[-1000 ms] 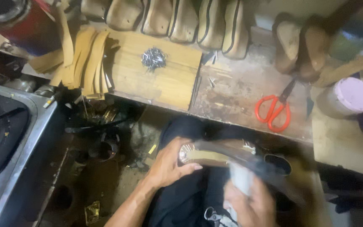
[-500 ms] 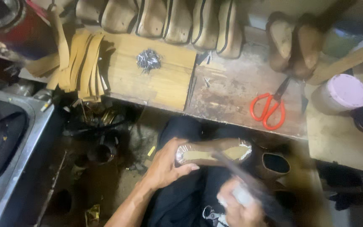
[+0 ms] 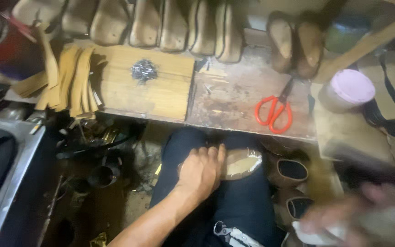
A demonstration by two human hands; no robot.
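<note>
My left hand [image 3: 202, 171] presses down on a tan shoe sole [image 3: 243, 162] that lies across my lap, fingers curled over its left end. My right hand [image 3: 344, 217] is at the lower right, heavily blurred by motion. It grips a white-wrapped tool handle [image 3: 318, 234], and a dark blurred streak of the tool [image 3: 371, 171] runs above it. The tool's head cannot be made out.
Red scissors [image 3: 274, 110] lie on the worn bench. A heap of small nails [image 3: 143, 71] sits on a wooden board [image 3: 165, 93], with leather strips [image 3: 69, 80] to its left. A pink-lidded jar [image 3: 347, 89] stands at right, soles [image 3: 174, 27] line the back, and a metal machine [image 3: 5, 174] stands at left.
My right hand with the tool has swung from over the sole down and out to the right. My left hand has slid further onto the sole.
</note>
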